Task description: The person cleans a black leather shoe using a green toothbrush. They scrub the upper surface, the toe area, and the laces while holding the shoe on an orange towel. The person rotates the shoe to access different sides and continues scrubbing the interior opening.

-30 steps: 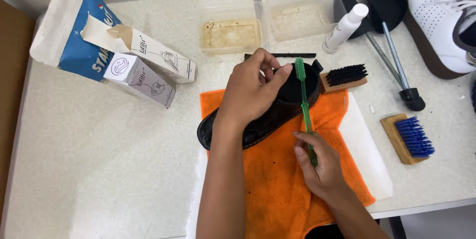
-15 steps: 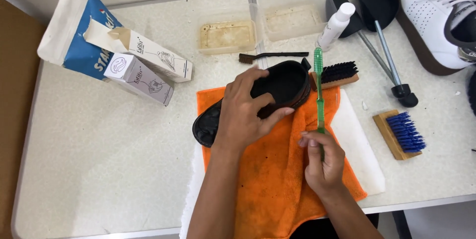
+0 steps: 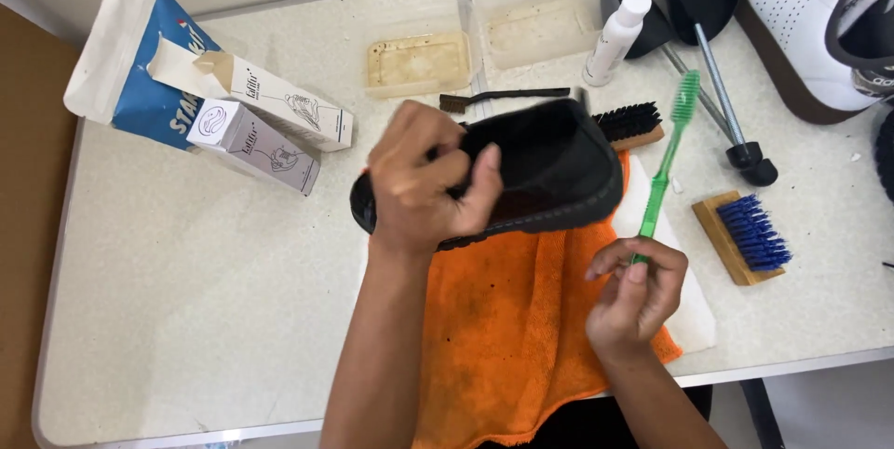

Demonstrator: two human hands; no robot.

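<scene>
My left hand [image 3: 430, 179] grips a black shoe [image 3: 545, 170] and holds it lifted and tilted above an orange towel [image 3: 507, 319]. In my right hand [image 3: 638, 291], lower right of the shoe, is a green toothbrush [image 3: 669, 156], held by the end of its handle. Its bristle head points up and away, clear of the shoe's right end.
Two small boxes [image 3: 256, 128] and a blue-and-white bag [image 3: 121, 67] lie at the left. Behind the shoe are two shallow plastic trays [image 3: 419, 62], a thin dark brush [image 3: 503, 97], a black-bristled brush [image 3: 633, 123], a white bottle [image 3: 616, 37] and black shoe trees [image 3: 708, 11]. A blue-bristled brush [image 3: 745, 237] and white sneaker [image 3: 819, 20] sit right.
The left hand has lifted and turned the black shoe off the towel. The right hand has drawn the green toothbrush away from the shoe, out to the right.
</scene>
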